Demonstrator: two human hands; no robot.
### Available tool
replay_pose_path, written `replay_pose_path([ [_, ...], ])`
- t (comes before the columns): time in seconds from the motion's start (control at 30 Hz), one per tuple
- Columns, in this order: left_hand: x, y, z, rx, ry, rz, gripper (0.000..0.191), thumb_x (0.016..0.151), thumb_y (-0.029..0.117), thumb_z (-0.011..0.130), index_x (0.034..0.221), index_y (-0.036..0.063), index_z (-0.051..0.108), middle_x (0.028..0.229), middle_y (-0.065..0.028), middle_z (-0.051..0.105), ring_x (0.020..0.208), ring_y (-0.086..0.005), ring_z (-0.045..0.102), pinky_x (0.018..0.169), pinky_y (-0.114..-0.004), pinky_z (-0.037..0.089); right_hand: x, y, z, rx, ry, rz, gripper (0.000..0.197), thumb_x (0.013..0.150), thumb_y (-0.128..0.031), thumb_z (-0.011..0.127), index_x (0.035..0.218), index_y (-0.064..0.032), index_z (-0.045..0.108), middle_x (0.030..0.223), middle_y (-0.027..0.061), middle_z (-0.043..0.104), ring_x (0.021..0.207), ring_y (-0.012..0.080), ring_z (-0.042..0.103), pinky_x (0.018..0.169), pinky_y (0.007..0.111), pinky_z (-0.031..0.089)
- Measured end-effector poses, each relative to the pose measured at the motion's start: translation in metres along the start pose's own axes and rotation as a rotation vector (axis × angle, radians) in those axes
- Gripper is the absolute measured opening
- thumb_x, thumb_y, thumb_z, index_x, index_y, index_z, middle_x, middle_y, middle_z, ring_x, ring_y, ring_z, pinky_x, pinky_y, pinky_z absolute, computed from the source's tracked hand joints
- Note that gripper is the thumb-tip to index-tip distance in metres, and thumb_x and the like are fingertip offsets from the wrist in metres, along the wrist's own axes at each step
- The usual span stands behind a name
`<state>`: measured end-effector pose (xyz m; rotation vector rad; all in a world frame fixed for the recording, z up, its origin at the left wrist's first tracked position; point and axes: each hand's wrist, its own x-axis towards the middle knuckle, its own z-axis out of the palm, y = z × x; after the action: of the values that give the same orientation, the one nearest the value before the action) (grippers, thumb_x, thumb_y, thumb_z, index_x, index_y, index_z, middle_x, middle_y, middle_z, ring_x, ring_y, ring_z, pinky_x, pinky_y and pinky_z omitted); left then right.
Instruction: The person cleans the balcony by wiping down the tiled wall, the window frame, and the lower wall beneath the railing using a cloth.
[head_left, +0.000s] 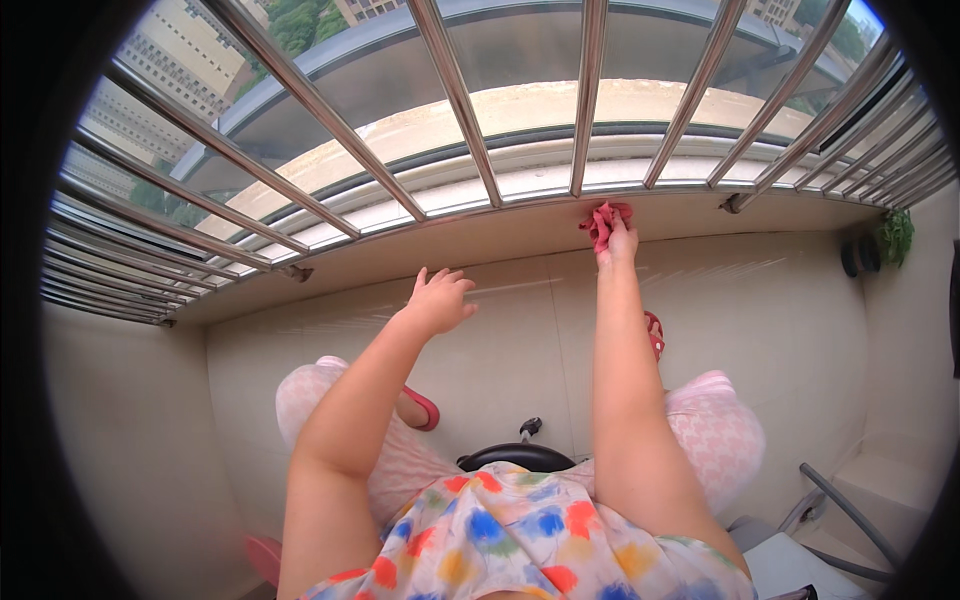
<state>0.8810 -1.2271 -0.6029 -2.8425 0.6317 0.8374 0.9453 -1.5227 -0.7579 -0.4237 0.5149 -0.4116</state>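
Note:
My right hand (622, 238) grips a crumpled red cloth (601, 225) against the tiled wall (517, 229) just under the window ledge. Above the cloth, upright metal bars (588, 97) run along the window. My left hand (441, 301) hangs in the air over the tiled floor, its fingers apart and nothing in them. It is nearest to the low wall and touches nothing that I can see.
I sit on a black wheeled stool (517, 454). At the far right a green plant (896, 237) stands beside a dark round object (859, 257). A grey hose or tube (847, 512) lies at the lower right. A red object (264, 559) is partly visible at the lower left.

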Motion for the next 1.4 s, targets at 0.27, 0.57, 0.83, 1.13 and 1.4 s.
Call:
replay_pose_path([
  [0.27,-0.005,-0.011,0.009,0.098,0.013,-0.017,0.048,0.088,0.038,0.058,0.130,0.0167,0.051,0.144,-0.0100,0.039,0.137,-0.0272,0.029,0.113,-0.054,0.014,-0.046,0.094,0.015,-0.034,-0.037,0.165,0.010,0.097,-0.005,0.043,0.101,0.0010,0.050,0.087,0.0111,0.061,0.069,0.0220,0.064,0.064,0.036,0.060],
  [0.57,0.001,-0.036,0.000,0.123,-0.005,-0.123,0.050,0.086,0.038,0.059,0.131,0.0163,0.050,0.145,-0.0084,0.039,0.137,-0.0258,0.031,0.113,-0.054,0.017,-0.101,0.203,0.073,0.187,0.012,0.610,0.025,0.097,-0.003,0.033,0.117,-0.0009,0.050,0.107,0.0152,0.060,0.091,0.0282,0.064,0.075,0.044,0.057],
  [0.83,0.007,-0.037,-0.011,0.050,-0.001,-0.071,0.049,0.087,0.036,0.058,0.131,0.0154,0.050,0.144,-0.0087,0.039,0.136,-0.0265,0.031,0.113,-0.054,0.018,-0.056,0.159,0.045,0.121,0.185,0.524,0.027,0.095,-0.001,0.032,0.114,0.0019,0.051,0.102,0.0185,0.060,0.084,0.0316,0.063,0.068,0.047,0.057],
  [1.13,0.035,0.008,-0.012,-0.006,0.034,0.108,0.044,0.089,0.033,0.057,0.129,0.0140,0.051,0.141,-0.0112,0.042,0.135,-0.0268,0.032,0.113,-0.054,0.017,0.030,0.036,-0.002,-0.049,0.214,0.458,0.025,0.096,-0.008,0.038,0.109,0.0038,0.056,0.102,0.0205,0.062,0.083,0.0348,0.064,0.072,0.049,0.055],
  [1.4,0.037,0.017,-0.003,0.076,-0.052,0.091,0.048,0.090,0.038,0.055,0.132,0.0154,0.049,0.144,-0.0097,0.039,0.137,-0.0276,0.031,0.114,-0.052,0.017,0.013,0.023,-0.035,0.051,0.307,-0.006,0.022,0.091,0.005,0.042,0.110,0.0013,0.052,0.098,0.0163,0.062,0.078,0.0281,0.066,0.062,0.040,0.058],
])
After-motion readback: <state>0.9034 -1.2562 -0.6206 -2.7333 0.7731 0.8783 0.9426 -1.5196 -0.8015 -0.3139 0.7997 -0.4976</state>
